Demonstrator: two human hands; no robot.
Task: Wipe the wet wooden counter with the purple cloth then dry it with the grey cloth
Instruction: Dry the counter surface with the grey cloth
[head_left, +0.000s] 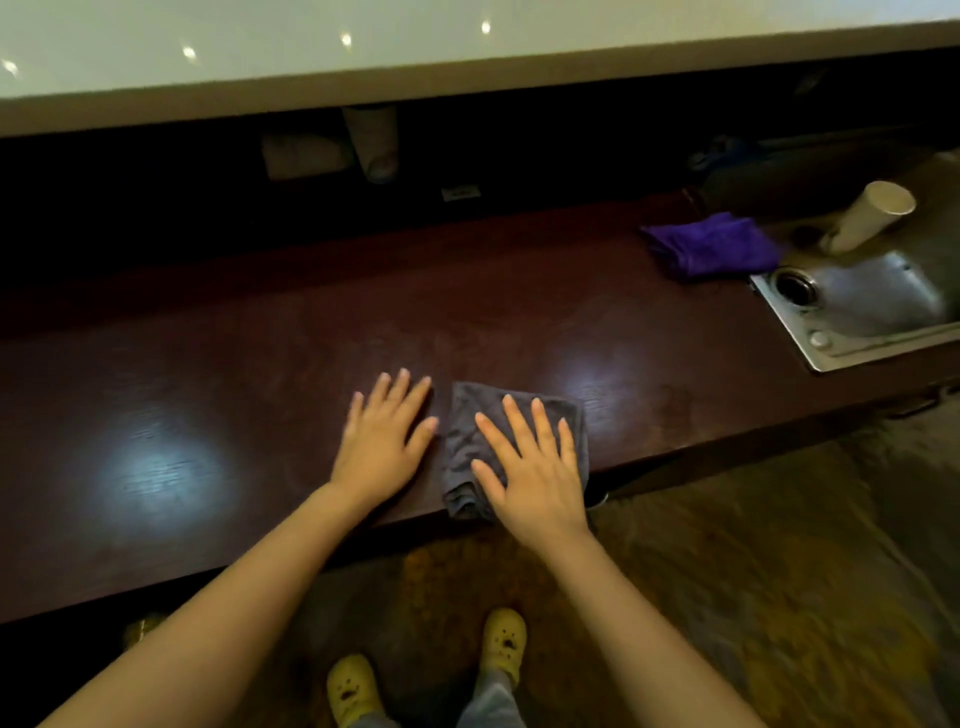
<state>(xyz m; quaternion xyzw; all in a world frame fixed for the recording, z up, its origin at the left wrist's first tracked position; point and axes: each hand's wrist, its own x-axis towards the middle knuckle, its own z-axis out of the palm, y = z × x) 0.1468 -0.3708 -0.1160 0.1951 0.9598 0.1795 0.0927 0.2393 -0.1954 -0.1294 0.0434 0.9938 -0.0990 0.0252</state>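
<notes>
A dark wooden counter (260, 364) runs across the view, with light glare on its surface. A folded grey cloth (465, 441) lies near its front edge. My right hand (530, 462) rests flat on top of it, fingers spread, pressing it down. My left hand (387, 431) lies flat on the bare wood just left of the cloth, fingers apart, holding nothing. The purple cloth (711, 244) sits crumpled at the far right of the counter, beside the sink and away from both hands.
A steel sink (878, 306) with a drain is set into the counter at right. A paper cup (867, 215) lies tipped behind it. A white raised ledge (363, 78) overhangs the back. My feet in yellow clogs (504, 639) stand below.
</notes>
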